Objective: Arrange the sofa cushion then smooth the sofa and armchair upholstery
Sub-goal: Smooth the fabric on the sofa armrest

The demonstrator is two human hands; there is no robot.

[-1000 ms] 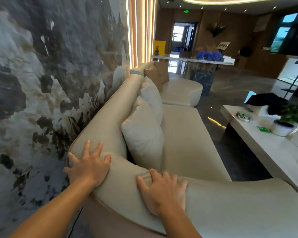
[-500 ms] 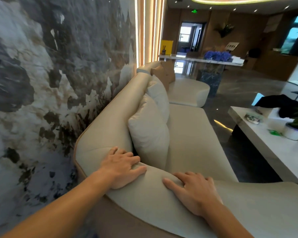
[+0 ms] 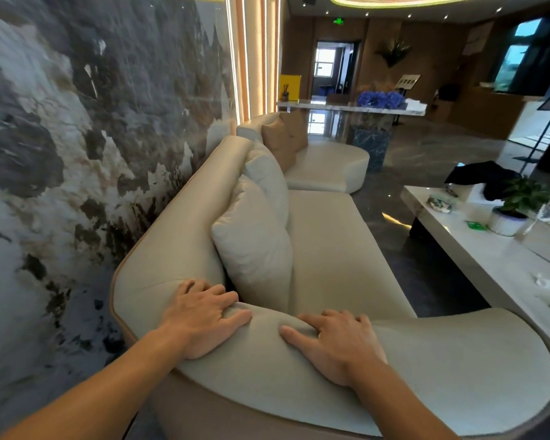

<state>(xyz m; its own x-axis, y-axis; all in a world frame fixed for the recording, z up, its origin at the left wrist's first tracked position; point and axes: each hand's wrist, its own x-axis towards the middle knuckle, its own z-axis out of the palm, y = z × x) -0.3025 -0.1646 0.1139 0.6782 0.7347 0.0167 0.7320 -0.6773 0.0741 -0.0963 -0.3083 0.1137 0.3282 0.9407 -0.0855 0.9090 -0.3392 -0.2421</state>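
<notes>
sofa armrest (image 3: 267,360) lies under both flat, open hands, left hand (image 3: 200,319) and right hand (image 3: 337,344), gripping nothing; smoothing step underway, next sweep probably calls for outward strokes.

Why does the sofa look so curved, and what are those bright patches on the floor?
Head view: the wide-angle lens bows the sofa and stretches both forearms near the edges; the glossy floor mirrors window and ceiling light as glare; the left hand and right hand look sharp.
</notes>
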